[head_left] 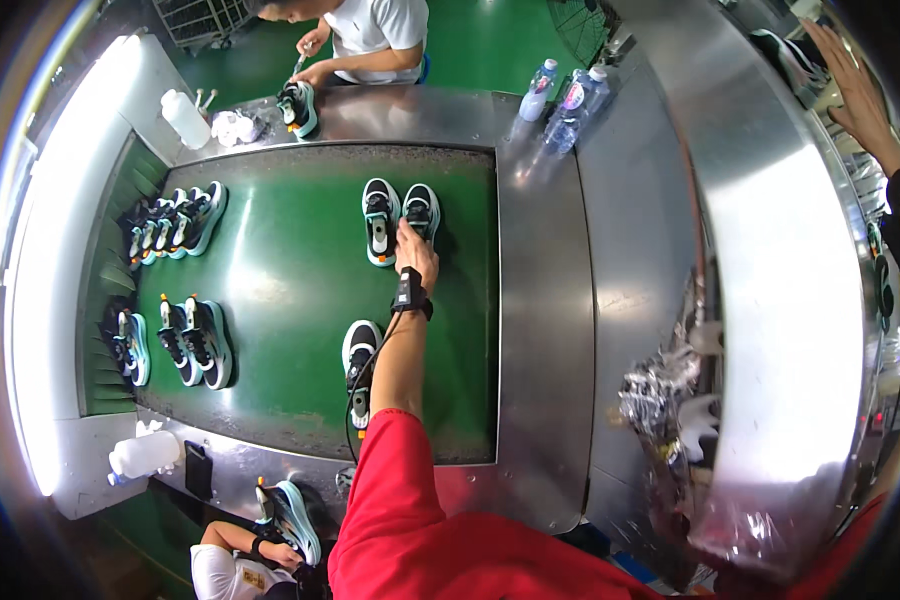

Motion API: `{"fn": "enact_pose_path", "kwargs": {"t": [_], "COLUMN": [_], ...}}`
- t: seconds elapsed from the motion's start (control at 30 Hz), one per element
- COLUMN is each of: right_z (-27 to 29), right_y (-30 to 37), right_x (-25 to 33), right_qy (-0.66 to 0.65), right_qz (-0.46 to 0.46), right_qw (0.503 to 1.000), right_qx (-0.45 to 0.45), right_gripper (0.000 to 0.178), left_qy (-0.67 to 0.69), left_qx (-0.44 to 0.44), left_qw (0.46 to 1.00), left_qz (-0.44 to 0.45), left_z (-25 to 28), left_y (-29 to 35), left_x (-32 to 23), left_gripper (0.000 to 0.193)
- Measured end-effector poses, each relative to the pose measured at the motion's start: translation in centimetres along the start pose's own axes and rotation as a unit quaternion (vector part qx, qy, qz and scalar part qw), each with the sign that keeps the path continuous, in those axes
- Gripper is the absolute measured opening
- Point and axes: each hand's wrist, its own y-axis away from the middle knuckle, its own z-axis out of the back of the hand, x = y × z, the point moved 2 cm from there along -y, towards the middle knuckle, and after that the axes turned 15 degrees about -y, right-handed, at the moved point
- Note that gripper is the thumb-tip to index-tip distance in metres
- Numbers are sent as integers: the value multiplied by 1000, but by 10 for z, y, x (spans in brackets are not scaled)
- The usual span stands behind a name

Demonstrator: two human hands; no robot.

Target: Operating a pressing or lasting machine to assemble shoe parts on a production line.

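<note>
My left hand [417,252], its wrist in a black strap with a small device and cable, grips the heel end of a black-and-white sneaker [422,206] on the green conveyor belt [290,260]. Directly left of it lies a matching sneaker [380,222], toe pointing away. Another sneaker [360,365] rests nearer me, partly covered by my forearm. At the far right rim, my right hand [857,98] is raised with fingers spread, holding nothing. It is close to a dark shoe [790,62] on a rack.
Several sneakers [205,215] stand along the belt's left side, with a pair [206,342] nearer. Across the belt, a person works on a shoe [297,108]; another at lower left holds one [295,520]. Bottles [575,105] stand at the metal edge. Crumpled plastic [660,390] lies right.
</note>
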Motion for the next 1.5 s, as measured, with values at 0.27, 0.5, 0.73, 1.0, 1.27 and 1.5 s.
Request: {"fn": "enact_pose_path", "kwargs": {"t": [0.27,0.5,0.73,1.0,1.27,1.5], "right_z": [-27,-16,164,289,353,421], "right_y": [-12,121,262,454,560,654], "right_x": [-1,-13,104,348,549,766], "right_qy": [51,-112,-175,-319,-320,-62], "right_qz": [-231,-303,-404,-575,-816,-793], "right_qw": [966,946,875,677,362,167], "right_qx": [105,31,-201,-331,-318,-582], "right_gripper": [61,39,50,67,82,70], "left_qy": [-122,126,125,411,441,235], "left_qx": [-102,-29,254,267,665,740], "left_qw": [983,985,889,622,347,251], "left_qz": [88,-113,-359,-611,-493,-578], "left_z": [-30,19,161,308,287,333], "left_y": [-15,96,353,506,717,958], "left_x": [-1,-26,-123,-325,-400,-329], "left_gripper": [62,80,54,77,71,40]}}
